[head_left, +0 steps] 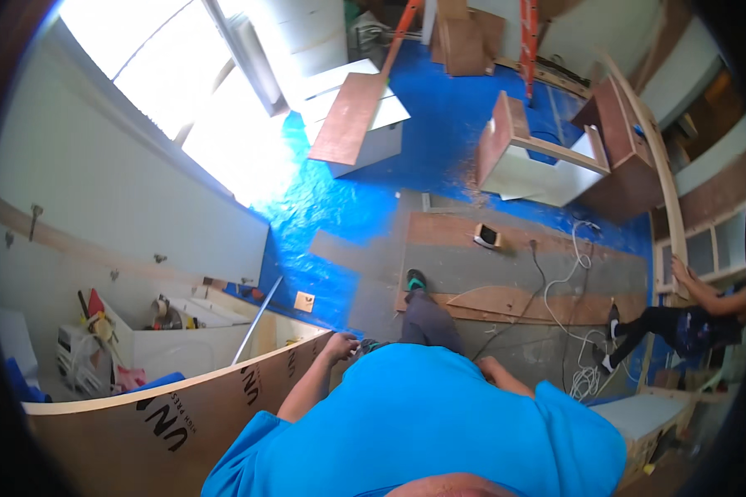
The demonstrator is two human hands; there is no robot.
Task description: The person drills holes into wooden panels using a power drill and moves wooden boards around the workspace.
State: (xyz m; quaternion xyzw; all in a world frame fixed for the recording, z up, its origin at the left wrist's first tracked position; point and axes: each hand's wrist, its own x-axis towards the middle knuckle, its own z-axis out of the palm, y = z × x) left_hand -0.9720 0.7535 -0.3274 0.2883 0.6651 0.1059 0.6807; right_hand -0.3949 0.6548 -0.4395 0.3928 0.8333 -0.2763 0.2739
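Observation:
My left hand hangs beside my body, close to the end of a long plywood panel with dark printing. Its fingers look loosely apart and nothing shows in them. My right hand is at my other side, against the bright blue shirt; its fingers are mostly hidden, so its hold cannot be made out. One shoe of mine is set forward on a brown board, while the other is partly covered by the shirt.
A co-worker at the right has a hand on a long curved timber strip. A white cable and a small black-and-white device lie on the floor. Cabinet parts, an orange ladder and blue sheeting are farther off.

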